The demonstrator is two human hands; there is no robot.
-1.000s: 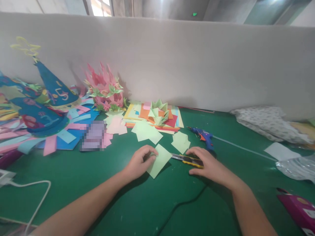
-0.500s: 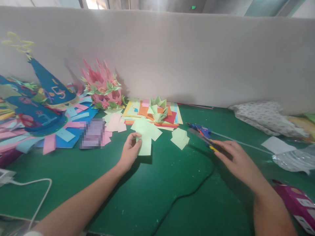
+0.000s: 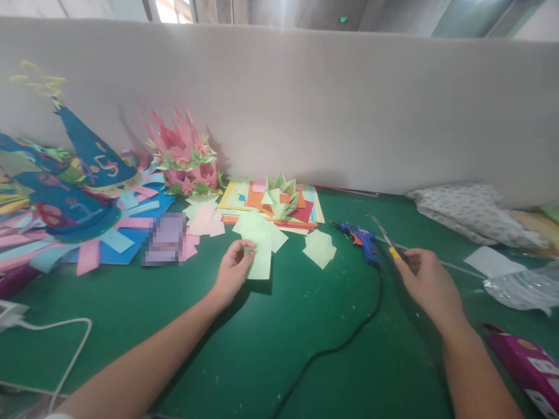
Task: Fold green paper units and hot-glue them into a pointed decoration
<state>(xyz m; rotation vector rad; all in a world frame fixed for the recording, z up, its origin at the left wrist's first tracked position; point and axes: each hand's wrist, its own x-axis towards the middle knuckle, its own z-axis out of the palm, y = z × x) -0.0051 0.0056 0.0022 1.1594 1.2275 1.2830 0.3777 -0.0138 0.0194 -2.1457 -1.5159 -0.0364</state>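
My left hand (image 3: 233,272) pinches a light green paper square (image 3: 261,263) at its left edge, low over the green table mat (image 3: 279,331). Just behind it lies a loose pile of green squares (image 3: 257,228). My right hand (image 3: 425,282) is closed around a yellow-and-black utility knife (image 3: 390,244), its blade pointing up and to the left, raised off the mat. A blue glue gun (image 3: 362,240) lies just left of that hand, its black cord (image 3: 336,349) running toward me.
A folded green paper flower (image 3: 282,196) sits on a stack of coloured sheets (image 3: 305,209). A pink paper flower (image 3: 186,157), blue paper cones (image 3: 87,151) and paper strips crowd the left. Patterned cloth (image 3: 467,212), plastic and a magenta box (image 3: 524,361) lie at right. A white cable (image 3: 70,343) crosses near left.
My right hand lifted the knife off the mat and carried it to the right, past the glue gun. My left hand moved the green square up toward the pile of squares.
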